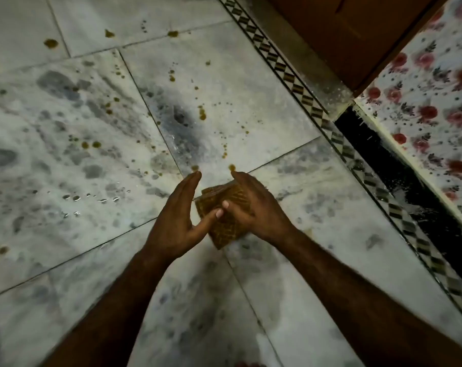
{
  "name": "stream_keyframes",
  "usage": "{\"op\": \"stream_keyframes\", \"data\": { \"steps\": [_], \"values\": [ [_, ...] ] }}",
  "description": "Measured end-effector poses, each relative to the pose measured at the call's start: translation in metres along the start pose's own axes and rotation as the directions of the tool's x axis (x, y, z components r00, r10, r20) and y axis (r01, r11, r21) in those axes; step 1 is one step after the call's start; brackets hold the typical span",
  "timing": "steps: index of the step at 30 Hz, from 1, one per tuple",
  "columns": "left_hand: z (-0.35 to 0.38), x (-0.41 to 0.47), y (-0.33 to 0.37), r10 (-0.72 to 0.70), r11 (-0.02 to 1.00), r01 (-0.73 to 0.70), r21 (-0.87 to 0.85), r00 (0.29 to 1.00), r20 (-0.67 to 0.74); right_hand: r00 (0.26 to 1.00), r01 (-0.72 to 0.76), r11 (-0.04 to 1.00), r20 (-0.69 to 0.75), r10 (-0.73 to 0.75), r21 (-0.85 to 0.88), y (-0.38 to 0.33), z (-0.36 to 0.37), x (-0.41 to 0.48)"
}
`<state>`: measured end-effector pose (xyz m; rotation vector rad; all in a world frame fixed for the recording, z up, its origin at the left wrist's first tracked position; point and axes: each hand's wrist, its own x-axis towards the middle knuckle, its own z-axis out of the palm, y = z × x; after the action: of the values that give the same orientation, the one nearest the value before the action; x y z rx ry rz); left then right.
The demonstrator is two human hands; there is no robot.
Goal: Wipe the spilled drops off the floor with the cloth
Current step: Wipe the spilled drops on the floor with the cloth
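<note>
A folded brown checked cloth sits between my two hands above the marble floor. My right hand is closed over its top and right side. My left hand is beside it, fingers straight, with the thumb pressed on the cloth's left face. Brown spilled drops are scattered over the tiles beyond my hands, some right at my fingertips. More brown drops lie at the far left. Clear water droplets lie left of my hands.
A patterned tile border runs diagonally at the right. Beyond it stand a wooden door or cabinet and a surface covered with floral cloth, with a dark gap beneath.
</note>
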<state>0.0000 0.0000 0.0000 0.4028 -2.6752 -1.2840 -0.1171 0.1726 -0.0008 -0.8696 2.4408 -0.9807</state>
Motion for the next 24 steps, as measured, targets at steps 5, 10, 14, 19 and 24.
{"op": "stream_keyframes", "data": {
  "steps": [5,10,14,19,24],
  "values": [
    [0.018,-0.002,-0.021,-0.068,0.998,0.068,0.006,0.997,0.04,0.995,0.01,0.996,0.098,-0.001,-0.094,0.022,0.03,0.005],
    [0.03,-0.001,-0.04,-0.042,0.997,0.039,0.066,0.998,0.047,0.981,0.023,0.946,0.19,0.041,-0.325,0.045,0.058,0.006],
    [0.035,0.006,-0.054,0.038,0.981,-0.048,0.189,0.998,0.059,0.977,0.07,0.844,0.209,0.051,-0.532,0.052,0.088,0.003],
    [0.051,0.017,-0.071,0.03,0.92,-0.025,0.392,1.0,-0.007,0.994,0.027,0.781,0.1,0.045,-0.624,0.055,0.11,-0.002],
    [0.077,0.023,-0.084,0.03,0.85,-0.003,0.527,0.999,-0.043,0.999,0.01,0.792,0.042,0.019,-0.611,0.066,0.111,-0.004]
  ]
}}
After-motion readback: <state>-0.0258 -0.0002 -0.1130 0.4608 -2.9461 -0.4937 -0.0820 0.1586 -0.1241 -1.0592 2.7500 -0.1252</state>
